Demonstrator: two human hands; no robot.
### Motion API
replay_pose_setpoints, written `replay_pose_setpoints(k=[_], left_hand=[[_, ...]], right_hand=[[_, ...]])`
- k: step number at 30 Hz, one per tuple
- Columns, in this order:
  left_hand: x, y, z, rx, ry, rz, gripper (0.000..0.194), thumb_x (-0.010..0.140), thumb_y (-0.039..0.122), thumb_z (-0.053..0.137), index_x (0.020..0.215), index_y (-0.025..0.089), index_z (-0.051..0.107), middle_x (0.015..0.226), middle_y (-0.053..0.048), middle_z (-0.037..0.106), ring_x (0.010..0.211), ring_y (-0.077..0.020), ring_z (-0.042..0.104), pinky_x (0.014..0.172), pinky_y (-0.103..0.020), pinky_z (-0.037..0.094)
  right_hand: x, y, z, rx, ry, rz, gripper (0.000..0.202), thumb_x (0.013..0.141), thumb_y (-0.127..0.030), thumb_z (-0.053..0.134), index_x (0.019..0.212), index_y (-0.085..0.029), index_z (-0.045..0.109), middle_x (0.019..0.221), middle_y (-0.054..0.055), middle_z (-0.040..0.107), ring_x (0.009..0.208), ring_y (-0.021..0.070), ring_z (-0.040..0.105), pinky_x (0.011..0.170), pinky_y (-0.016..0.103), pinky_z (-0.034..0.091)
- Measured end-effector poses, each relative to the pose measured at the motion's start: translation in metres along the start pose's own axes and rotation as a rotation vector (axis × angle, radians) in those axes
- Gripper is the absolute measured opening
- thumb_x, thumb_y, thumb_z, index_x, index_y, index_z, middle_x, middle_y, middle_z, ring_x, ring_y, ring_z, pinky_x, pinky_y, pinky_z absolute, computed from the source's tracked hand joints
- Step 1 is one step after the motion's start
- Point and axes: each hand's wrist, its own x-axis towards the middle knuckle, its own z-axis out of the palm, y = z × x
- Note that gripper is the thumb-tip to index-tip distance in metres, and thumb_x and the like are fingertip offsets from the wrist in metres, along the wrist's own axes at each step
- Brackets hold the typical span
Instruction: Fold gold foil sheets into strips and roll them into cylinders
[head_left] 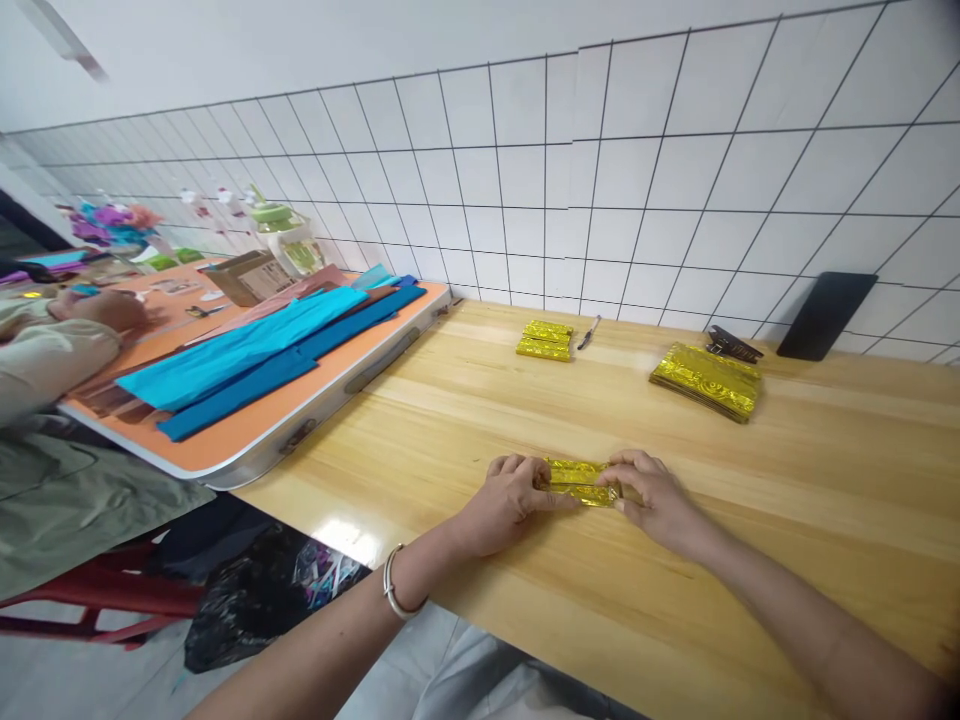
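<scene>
A small piece of folded gold foil paper [581, 472] lies on the wooden table in front of me, with creases running along its length. My left hand [517, 497] holds its left end, fingers curled over the far side and thumb laid along the near edge. At the right end, my right hand [649, 497] grips the paper between thumb and fingers. Further back is another folded gold foil piece [544, 341] with a pen [589, 332] beside it. A stack of gold foil sheets [706, 380] lies to the right.
Behind the stack are a black hair clip [733, 345] and a dark phone-like slab [826, 315] against the tiled wall. On the left, an orange folding table [225, 455] bears blue paper strips [247, 350] and a cardboard box [247, 277]. Another person's hand [109, 310] works there.
</scene>
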Motion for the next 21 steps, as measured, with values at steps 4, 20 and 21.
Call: replay_pose_setpoints(k=[4, 20, 21], left_hand=[[-0.001, 0.003, -0.002, 0.006, -0.002, 0.003, 0.054, 0.086, 0.016, 0.048, 0.123, 0.054, 0.043, 0.106, -0.002, 0.047, 0.094, -0.0204, 0.040, 0.088, -0.039, 0.028], [-0.003, 0.012, -0.005, -0.038, 0.027, -0.024, 0.045, 0.083, 0.020, 0.049, 0.120, 0.045, 0.053, 0.109, -0.003, 0.048, 0.097, -0.0219, 0.042, 0.091, -0.041, 0.028], [-0.003, 0.012, -0.005, -0.033, 0.028, -0.024, 0.045, 0.082, 0.021, 0.050, 0.120, 0.045, 0.053, 0.109, -0.004, 0.048, 0.097, -0.0220, 0.042, 0.091, -0.041, 0.028]], right_hand=[[0.000, -0.001, 0.000, 0.002, 0.004, 0.020, 0.040, 0.071, -0.011, 0.052, 0.103, -0.032, 0.061, 0.116, 0.002, 0.051, 0.105, 0.0222, 0.048, 0.091, 0.041, 0.039], [-0.015, -0.010, 0.008, -0.192, 0.160, -0.089, 0.040, 0.076, -0.007, 0.049, 0.105, -0.031, 0.063, 0.135, 0.004, 0.038, 0.121, 0.0258, 0.038, 0.096, 0.046, 0.035], [-0.017, -0.012, 0.009, -0.249, 0.158, -0.125, 0.045, 0.077, -0.005, 0.048, 0.108, -0.034, 0.061, 0.139, 0.003, 0.035, 0.124, 0.0265, 0.035, 0.096, 0.047, 0.034]])
